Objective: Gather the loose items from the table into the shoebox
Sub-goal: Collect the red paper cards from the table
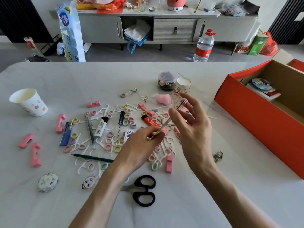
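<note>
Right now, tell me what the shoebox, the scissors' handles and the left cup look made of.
Shoebox: cardboard, by its raw brown inside; outside a matte orange-red coat. Scissors' handles: probably black plastic, smooth moulded loops with a dull sheen. Left cup: likely paper, a thin white wall with printed dots.

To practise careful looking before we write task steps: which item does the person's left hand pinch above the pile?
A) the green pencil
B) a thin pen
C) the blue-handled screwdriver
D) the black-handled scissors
B: the left hand pinches the lower end of the thin pen, while the green pencil, screwdriver and scissors lie untouched on the table.
</note>
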